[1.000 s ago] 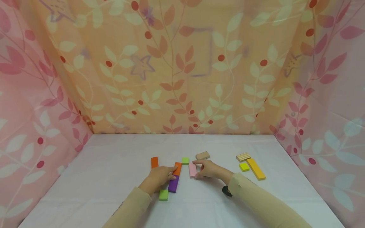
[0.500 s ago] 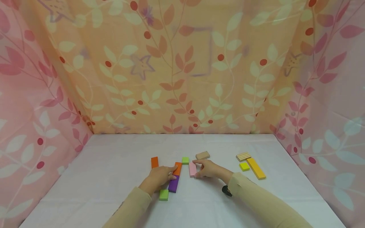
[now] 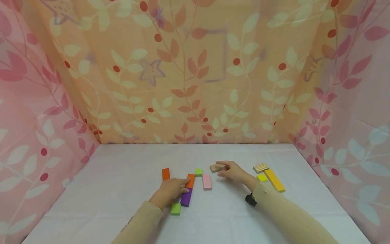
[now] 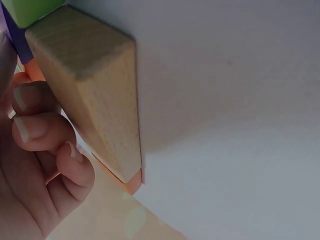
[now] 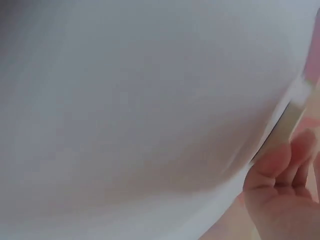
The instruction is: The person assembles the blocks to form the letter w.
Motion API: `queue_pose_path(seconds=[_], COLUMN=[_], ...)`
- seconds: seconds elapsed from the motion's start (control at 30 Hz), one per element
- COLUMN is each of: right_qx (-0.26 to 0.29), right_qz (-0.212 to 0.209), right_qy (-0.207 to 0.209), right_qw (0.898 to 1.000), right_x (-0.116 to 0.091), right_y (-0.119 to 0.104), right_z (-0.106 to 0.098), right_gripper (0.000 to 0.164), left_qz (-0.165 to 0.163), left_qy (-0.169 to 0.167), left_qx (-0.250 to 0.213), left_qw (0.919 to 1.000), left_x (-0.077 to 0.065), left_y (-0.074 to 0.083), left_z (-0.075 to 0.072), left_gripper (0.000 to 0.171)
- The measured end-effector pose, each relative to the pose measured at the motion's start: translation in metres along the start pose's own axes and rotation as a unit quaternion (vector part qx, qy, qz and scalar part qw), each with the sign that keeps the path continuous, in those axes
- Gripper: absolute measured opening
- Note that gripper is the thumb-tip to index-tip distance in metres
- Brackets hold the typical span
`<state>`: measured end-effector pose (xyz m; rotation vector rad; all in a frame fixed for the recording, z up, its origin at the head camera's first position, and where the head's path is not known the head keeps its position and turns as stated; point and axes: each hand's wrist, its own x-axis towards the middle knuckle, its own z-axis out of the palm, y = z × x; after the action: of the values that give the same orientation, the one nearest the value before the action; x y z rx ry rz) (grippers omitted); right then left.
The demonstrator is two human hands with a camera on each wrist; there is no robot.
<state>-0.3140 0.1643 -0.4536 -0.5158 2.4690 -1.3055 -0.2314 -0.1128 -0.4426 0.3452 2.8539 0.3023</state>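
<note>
On the white cloth-covered surface (image 3: 225, 217), the head view shows the right hand (image 3: 233, 171) pinching a pale beige wooden block (image 3: 214, 168) near a flat pink block (image 3: 207, 182). If it swings low, it could knock that block or the small green square block (image 3: 198, 172) askew, since nothing appears to fasten them. The left hand (image 3: 170, 189) touches an orange block (image 3: 191, 181) and a purple block (image 3: 186, 198); whether it grips them I cannot tell. A sideways push there would probably break their line. Well to the right lie a ribbed wooden block (image 3: 260, 167), a long amber bar (image 3: 274, 180) and a yellow square block (image 3: 261, 177), partly hidden by the right sleeve (image 3: 283, 206), which might brush it.

From the left wrist, curled fingers lie close beside a long plain wooden block (image 4: 112, 100); withdrawing carelessly could shift it.

From the right wrist, the blurred thumb covers part of the beige block, so a weak hold could go unnoticed.
</note>
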Motion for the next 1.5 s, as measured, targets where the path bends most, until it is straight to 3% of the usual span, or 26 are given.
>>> queue_pose_path(seconds=[0.13,0.63,0.93,1.27,1.5], right_qx=[-0.015,-0.106,-0.093,-0.108,-0.09], right_qz=[0.035,0.086,0.121,0.121,0.129], right_qy=[0.017,-0.022,-0.018,-0.014,0.005], right_qw=[0.999,0.99,0.988,0.987,0.988], right_x=[0.006,0.023,0.031,0.034,0.034], right_y=[0.005,0.005,0.009,0.01,0.008], right_z=[-0.013,-0.023,-0.023,-0.023,-0.022], right_gripper=[0.063,0.066,0.058,0.051,0.047], left_qz=[0.0,0.01,0.012,0.013,0.013], left_qy=[0.001,0.004,0.002,0.004,0.004], left_qx=[0.002,0.016,0.016,0.001,0.002], left_qw=[1.0,0.9998,0.9998,0.9999,0.9999], left_x=[0.0,0.0,0.0,0.0,0.0], left_y=[0.0,0.0,-0.001,-0.002,-0.002], left_z=[0.0,0.001,0.001,0.003,0.002], left_gripper=[0.056,0.056,0.056,0.056,0.056])
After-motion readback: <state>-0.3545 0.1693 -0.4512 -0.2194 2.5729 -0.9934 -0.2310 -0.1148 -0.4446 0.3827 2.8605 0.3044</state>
